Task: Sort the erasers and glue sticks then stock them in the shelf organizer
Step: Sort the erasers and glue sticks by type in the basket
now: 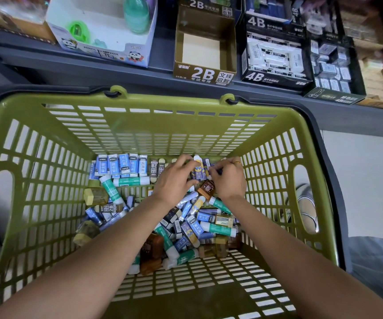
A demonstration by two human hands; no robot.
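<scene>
A green plastic basket [36,139] holds a heap of erasers [192,226] in blue, brown and gold sleeves mixed with green-and-white glue sticks [131,181]. A row of blue-sleeved erasers [119,165] stands upright along the far wall at the left. Both hands reach into the far right part of the basket. My left hand [174,180] and my right hand [228,178] have their fingers curled on a small bunch of purple-blue sleeved erasers [200,172] standing against the far wall.
Beyond the basket a grey shelf [107,65] carries display boxes: an empty gold 2B box [205,73], a black 4B box [275,63] filled with white erasers, a white pencil-sharpener box [103,31] and a box of small erasers [331,65]. Pale floor lies right.
</scene>
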